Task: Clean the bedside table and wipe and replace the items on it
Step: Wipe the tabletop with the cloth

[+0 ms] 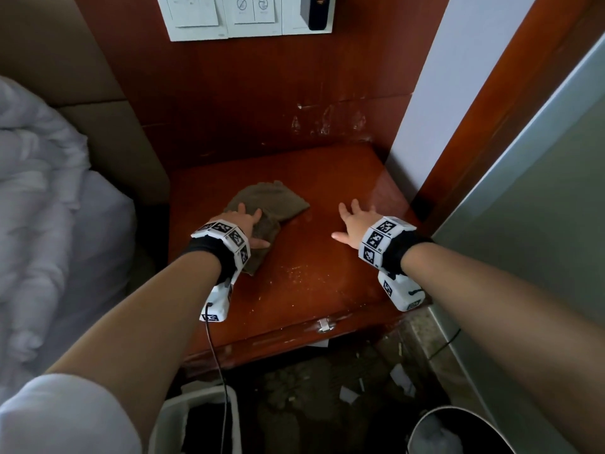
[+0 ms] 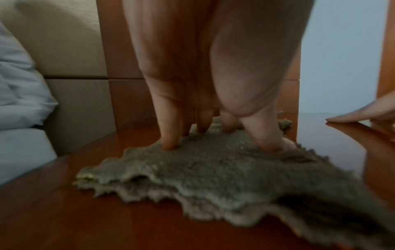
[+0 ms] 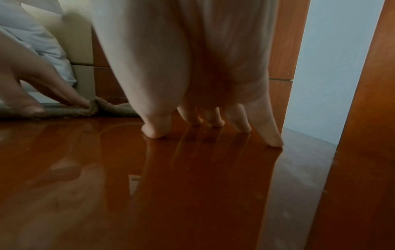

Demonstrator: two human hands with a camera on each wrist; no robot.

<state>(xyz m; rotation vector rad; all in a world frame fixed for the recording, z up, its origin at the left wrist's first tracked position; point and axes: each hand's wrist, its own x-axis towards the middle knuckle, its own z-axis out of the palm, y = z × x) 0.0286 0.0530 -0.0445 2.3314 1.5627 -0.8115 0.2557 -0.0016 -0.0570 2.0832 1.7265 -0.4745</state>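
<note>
Left hand (image 1: 244, 226) presses a crumpled brown terry cloth (image 1: 271, 204) with fingers spread flat; right hand (image 1: 355, 224), beside it, rests splayed on the glossy red-brown wooden tabletop (image 1: 311, 276).

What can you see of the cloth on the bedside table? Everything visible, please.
The cloth is a grey-brown, fuzzy terry-like rag with ragged, frayed edges, crumpled and partly folded over itself. It lies flat on the left half of the glossy reddish-brown bedside table, one end trailing toward the front edge. The left hand presses on it with spread, fairly straight fingers. The right hand rests on bare wood, apart from it.
</note>
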